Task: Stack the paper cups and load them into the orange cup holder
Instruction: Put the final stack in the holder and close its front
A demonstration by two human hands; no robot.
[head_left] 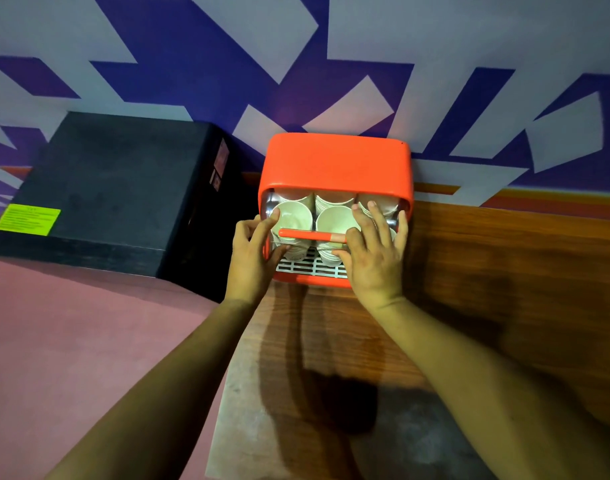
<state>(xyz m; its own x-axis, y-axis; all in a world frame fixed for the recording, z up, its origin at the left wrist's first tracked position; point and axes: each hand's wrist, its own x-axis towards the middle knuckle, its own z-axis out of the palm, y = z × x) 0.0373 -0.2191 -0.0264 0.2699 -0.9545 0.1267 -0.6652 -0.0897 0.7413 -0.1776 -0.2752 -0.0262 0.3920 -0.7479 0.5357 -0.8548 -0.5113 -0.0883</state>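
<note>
the orange cup holder (334, 164) stands at the wooden counter's (470, 271) back edge, against the wall, with a black box (116, 188) near its left. stacked paper cups (334, 216) fill it. the left hand (251, 251) pinches the left stack; the right hand's (373, 251) fingers lie straight, spread over the right stack. the counter in front lies open.
</note>
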